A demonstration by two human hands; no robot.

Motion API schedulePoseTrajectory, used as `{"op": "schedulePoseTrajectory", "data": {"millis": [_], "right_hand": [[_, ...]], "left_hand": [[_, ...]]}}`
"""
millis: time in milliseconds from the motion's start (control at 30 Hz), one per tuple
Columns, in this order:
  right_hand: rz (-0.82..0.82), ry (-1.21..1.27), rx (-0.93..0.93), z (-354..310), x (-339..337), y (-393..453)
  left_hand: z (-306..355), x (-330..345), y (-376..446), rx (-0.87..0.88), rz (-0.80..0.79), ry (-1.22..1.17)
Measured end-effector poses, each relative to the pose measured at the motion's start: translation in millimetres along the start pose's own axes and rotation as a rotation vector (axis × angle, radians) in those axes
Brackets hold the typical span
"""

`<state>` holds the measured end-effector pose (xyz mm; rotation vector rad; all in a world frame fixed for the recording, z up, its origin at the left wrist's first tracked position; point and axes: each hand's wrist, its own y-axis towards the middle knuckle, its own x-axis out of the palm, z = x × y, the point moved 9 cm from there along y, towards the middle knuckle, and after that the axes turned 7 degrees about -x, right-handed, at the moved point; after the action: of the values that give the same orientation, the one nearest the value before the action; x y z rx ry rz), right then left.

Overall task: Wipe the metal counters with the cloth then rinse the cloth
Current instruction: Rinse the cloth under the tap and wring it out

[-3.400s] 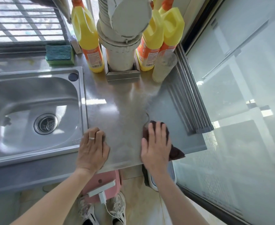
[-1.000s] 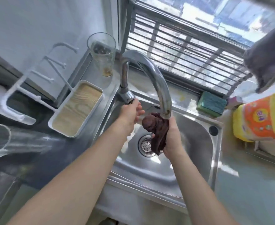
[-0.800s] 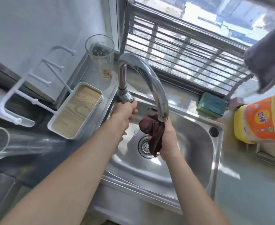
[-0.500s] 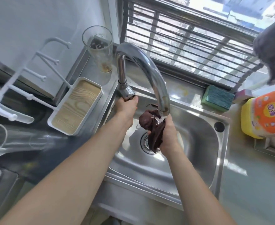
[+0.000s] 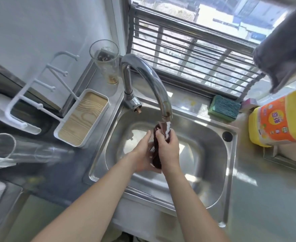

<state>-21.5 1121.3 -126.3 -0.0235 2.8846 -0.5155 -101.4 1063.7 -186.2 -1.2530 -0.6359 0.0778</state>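
While water runs from the tap (image 5: 163, 95), we grip the cloth (image 5: 156, 154) in our right hand (image 5: 168, 149), hanging lengthwise, our left hand (image 5: 142, 154) pressed open-fingered alongside.

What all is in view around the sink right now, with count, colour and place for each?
sink: one, steel, centre
tap: one, chrome, behind the sink, water running
cloth: one, dark brown, under the tap
sponge: one, green, back ledge right
bottle: one, yellow and orange, right counter
glass: one, clear, back left corner
tray: one, white with wood-look base, left of sink
towel: one, grey, hanging upper right
left hand: against the cloth
right hand: gripping the cloth
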Motion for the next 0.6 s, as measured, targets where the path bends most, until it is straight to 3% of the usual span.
{"op": "schedulePoseTrajectory", "data": {"millis": [200,300,400,467,600], "right_hand": [[0.001,-0.323,-0.39,-23,-6,-12],[-0.042,-0.297,-0.398,-22,-11,-19],[0.065,-0.127,-0.316,-20,-31,-19],[0.137,-0.217,-0.293,-19,-39,-13],[-0.066,-0.495,-0.227,-2,-17,4]], "left_hand": [[-2,13,2,0.019,-0.113,-0.186],[4,19,1,0.052,-0.153,-0.231],[9,23,-5,0.087,-0.181,-0.266],[10,26,-12,0.107,-0.193,-0.225],[6,29,-18,0.071,-0.209,-0.109]]}}
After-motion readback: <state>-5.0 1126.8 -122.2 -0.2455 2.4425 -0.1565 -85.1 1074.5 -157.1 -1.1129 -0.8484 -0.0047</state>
